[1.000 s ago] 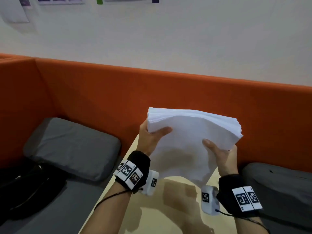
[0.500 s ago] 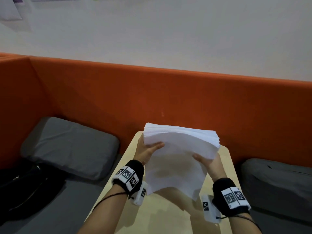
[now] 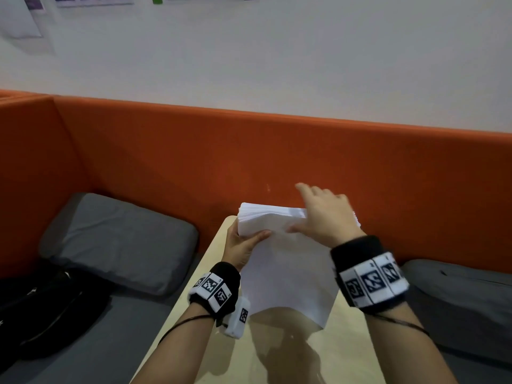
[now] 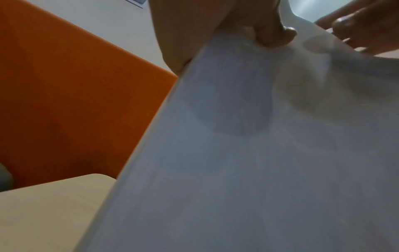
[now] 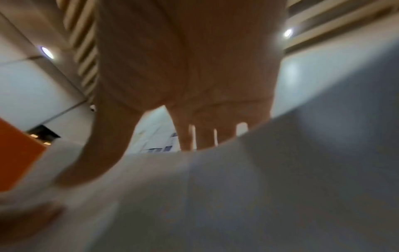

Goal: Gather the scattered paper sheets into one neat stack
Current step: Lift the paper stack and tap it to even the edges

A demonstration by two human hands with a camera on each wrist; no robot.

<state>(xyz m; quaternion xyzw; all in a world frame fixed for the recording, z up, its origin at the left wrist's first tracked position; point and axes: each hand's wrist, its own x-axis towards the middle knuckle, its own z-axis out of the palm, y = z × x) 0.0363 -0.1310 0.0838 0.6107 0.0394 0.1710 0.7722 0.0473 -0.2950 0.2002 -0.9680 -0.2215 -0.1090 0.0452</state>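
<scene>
1. The stack of paper sheets [image 3: 279, 261] is held on edge over the far end of the pale table [image 3: 346, 353], close to the orange backrest [image 3: 166, 162]; whether its lower edge rests on the table cannot be told.
2. The stack's left side is pinched by the left hand [image 3: 242, 246], thumb on the near face and fingers hidden behind.
3. The right hand [image 3: 324, 214] is laid over the top edge with fingers spread and fairly straight; only its thumb is seen touching the near face.
4. The stack is judged moderately heavy as a block, yet limp: a bow is seen across the near face. The smooth sheets are likely to slide on one another, so a firm hold on both side edges is advised, with the lower edge tapped square.
5. The fanned, uneven top edge is shown only in the head view.
6. The left thumb [image 4: 274, 36] pressed into the sheet is shown clearly only in the left wrist view.
7. Gaps between the right fingers [image 5: 205, 136] above the paper are shown only in the blurred right wrist view.
</scene>
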